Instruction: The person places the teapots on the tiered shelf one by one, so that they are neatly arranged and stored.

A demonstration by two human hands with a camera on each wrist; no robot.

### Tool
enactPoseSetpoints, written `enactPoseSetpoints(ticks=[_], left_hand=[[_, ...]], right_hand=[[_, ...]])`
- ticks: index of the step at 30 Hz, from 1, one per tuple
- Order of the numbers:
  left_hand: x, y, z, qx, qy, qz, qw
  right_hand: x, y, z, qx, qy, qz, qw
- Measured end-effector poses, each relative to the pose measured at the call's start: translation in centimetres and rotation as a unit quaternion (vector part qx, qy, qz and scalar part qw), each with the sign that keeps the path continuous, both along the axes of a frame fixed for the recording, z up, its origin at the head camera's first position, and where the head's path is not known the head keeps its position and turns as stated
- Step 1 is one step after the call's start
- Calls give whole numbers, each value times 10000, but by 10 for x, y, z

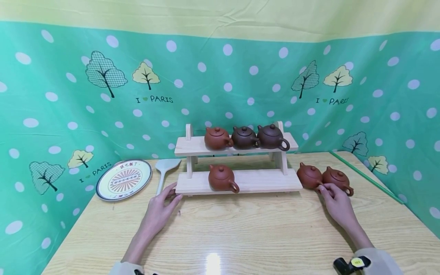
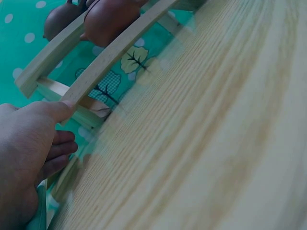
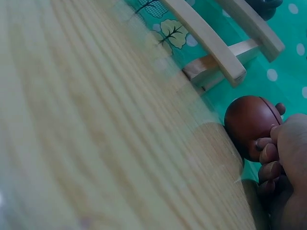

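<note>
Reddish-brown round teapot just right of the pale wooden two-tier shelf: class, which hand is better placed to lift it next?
Probably the right hand: its fingers are at the handle of the teapot. The left hand touches the opposite end of the shelf and would have to reach across.

Along the table (image 1: 247, 225) run, left to right, plate (image 1: 124, 180), spatula (image 1: 167, 164), two-tier shelf (image 1: 264, 181), two teapots (image 1: 309, 176) and stick (image 1: 366, 177). The shelf bears three teapots (image 1: 243, 138) above, one teapot (image 1: 221, 178) below. A curtain (image 1: 220, 76) hangs behind.
</note>
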State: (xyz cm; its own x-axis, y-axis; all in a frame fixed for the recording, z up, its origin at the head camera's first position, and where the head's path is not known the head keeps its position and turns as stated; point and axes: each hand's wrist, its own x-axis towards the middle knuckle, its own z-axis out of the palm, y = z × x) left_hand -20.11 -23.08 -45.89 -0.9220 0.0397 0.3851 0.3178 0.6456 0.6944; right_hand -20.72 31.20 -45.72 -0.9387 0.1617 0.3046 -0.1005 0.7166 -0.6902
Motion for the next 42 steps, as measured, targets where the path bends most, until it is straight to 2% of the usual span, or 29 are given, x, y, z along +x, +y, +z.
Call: enactPoseSetpoints(ticks=[20, 29, 42], left_hand=[[-2, 1, 1, -8, 47, 9, 10000], [-2, 1, 1, -15, 77, 3, 10000], [0, 1, 0, -23, -14, 63, 10000]], right_hand=[[2, -3, -1, 56, 112, -142, 9998], [3, -3, -1, 54, 327, -171, 9993], [5, -3, -6, 33, 358, -260, 9990]])
